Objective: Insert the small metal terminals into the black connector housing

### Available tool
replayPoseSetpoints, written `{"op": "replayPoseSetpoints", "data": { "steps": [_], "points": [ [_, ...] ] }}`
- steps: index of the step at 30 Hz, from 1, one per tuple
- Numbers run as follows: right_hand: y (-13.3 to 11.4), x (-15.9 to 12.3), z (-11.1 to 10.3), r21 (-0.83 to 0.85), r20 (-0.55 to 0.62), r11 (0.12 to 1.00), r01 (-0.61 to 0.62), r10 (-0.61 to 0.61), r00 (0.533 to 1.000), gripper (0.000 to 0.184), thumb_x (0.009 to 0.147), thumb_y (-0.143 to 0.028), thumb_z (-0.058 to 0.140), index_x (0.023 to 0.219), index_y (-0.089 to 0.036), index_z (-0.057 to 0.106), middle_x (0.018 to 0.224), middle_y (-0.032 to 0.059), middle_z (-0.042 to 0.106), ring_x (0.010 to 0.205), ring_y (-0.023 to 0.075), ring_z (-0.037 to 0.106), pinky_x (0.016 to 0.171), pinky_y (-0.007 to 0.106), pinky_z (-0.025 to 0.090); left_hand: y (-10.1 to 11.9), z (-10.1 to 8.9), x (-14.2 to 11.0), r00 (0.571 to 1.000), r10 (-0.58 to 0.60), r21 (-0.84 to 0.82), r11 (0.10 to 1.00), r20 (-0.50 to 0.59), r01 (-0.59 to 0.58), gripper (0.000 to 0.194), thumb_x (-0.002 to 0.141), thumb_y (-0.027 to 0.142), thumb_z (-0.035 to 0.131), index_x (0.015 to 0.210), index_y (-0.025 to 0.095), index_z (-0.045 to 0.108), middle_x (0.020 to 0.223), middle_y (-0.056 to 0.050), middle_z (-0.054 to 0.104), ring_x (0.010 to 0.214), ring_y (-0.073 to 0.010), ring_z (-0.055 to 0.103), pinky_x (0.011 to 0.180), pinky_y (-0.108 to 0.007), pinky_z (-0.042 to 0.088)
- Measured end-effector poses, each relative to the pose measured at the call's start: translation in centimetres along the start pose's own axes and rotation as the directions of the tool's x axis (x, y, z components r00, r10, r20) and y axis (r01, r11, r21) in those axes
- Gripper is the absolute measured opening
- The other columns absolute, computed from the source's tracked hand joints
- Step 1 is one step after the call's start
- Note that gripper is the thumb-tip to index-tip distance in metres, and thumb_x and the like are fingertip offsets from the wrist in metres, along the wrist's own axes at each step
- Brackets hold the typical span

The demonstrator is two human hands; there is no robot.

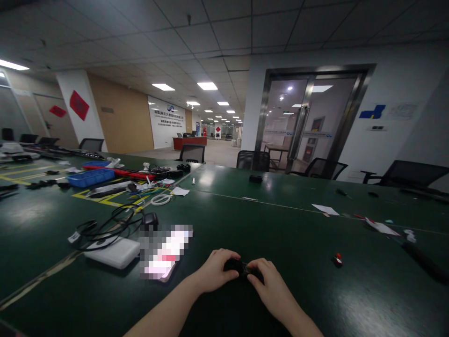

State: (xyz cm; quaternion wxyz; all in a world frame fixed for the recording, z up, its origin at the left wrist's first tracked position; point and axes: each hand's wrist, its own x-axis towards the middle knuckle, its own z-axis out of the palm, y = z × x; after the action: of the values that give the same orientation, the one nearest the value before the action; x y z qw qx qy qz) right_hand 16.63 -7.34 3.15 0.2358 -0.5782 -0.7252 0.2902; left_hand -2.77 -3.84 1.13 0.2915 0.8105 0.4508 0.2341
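Note:
My left hand [217, 270] and my right hand [268, 281] meet low in the middle of the view, just above the dark green table [266, 220]. Both have their fingers curled round a small black object [240, 267] held between them. Most of that object is hidden by the fingers, so I cannot make out what it is. A small red and black piece [337, 259] lies on the table to the right of my right hand.
Left of my hands lie a blurred phone [164, 252], a white power bank [114, 252] and tangled black cables [105, 227]. Farther left are a blue tray [90, 178], tools and wires. Papers [325, 209] lie at right. Office chairs [253, 160] line the far edge.

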Motion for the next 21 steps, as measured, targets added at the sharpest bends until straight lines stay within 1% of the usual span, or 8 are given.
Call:
{"op": "replayPoseSetpoints", "data": {
  "steps": [6, 11, 14, 18, 21],
  "points": [
    [-0.14, -0.07, 0.05, -0.063, -0.004, 0.998, 0.013, -0.013, 1.000, 0.020, 0.078, -0.028, 0.047, 0.094, -0.025, 0.059, 0.099, 0.0028, 0.058, 0.094, 0.0201, 0.052, 0.080, 0.033, 0.042, 0.15, -0.05, 0.09, 0.999, 0.034, 0.037, 0.999, 0.015, -0.035, 0.037, 0.074, 0.028, 0.060, 0.110, 0.026, 0.053, 0.111, -0.001, 0.058, 0.105, -0.0204, 0.049, 0.096, -0.037, 0.032],
    [-0.39, -0.24, 0.14, -0.109, -0.035, 0.990, 0.090, -0.094, 0.995, 0.019, 0.079, -0.025, 0.045, 0.093, -0.024, 0.058, 0.097, 0.0026, 0.059, 0.094, 0.0194, 0.052, 0.081, 0.032, 0.040, 0.12, 0.01, 0.21, 0.998, 0.055, 0.050, 0.997, 0.026, -0.056, 0.036, 0.074, 0.028, 0.060, 0.109, 0.026, 0.054, 0.111, -0.001, 0.058, 0.105, -0.0209, 0.049, 0.095, -0.036, 0.032],
    [-0.56, -0.37, 0.13, -0.108, -0.038, 0.991, 0.075, -0.079, 0.996, 0.020, 0.079, -0.024, 0.045, 0.095, -0.024, 0.057, 0.097, 0.0022, 0.059, 0.093, 0.0186, 0.052, 0.080, 0.031, 0.040, 0.22, -0.07, 0.20, 0.998, 0.057, 0.054, 0.997, 0.034, -0.059, 0.036, 0.074, 0.029, 0.059, 0.109, 0.025, 0.054, 0.110, -0.001, 0.059, 0.105, -0.0213, 0.050, 0.095, -0.036, 0.031],
    [-0.59, -0.43, 0.06, -0.129, -0.027, 0.988, 0.086, -0.090, 0.996, 0.019, 0.078, -0.024, 0.046, 0.092, -0.025, 0.059, 0.097, 0.0009, 0.058, 0.094, 0.0182, 0.051, 0.081, 0.031, 0.040, 0.32, -0.14, 0.15, 0.997, 0.067, 0.045, 0.997, 0.036, -0.068, 0.037, 0.074, 0.029, 0.060, 0.110, 0.026, 0.053, 0.111, -0.001, 0.058, 0.106, -0.0213, 0.049, 0.096, -0.036, 0.031],
    [-0.50, -0.47, -0.01, -0.117, -0.021, 0.991, 0.067, -0.070, 0.997, 0.020, 0.077, -0.025, 0.048, 0.092, -0.026, 0.061, 0.099, 0.0006, 0.057, 0.095, 0.0182, 0.051, 0.081, 0.032, 0.041, 0.24, -0.06, 0.13, 0.997, 0.071, 0.032, 0.997, 0.032, -0.072, 0.037, 0.074, 0.029, 0.059, 0.110, 0.027, 0.053, 0.112, -0.001, 0.058, 0.107, -0.0210, 0.048, 0.096, -0.036, 0.031]
  ]
}}
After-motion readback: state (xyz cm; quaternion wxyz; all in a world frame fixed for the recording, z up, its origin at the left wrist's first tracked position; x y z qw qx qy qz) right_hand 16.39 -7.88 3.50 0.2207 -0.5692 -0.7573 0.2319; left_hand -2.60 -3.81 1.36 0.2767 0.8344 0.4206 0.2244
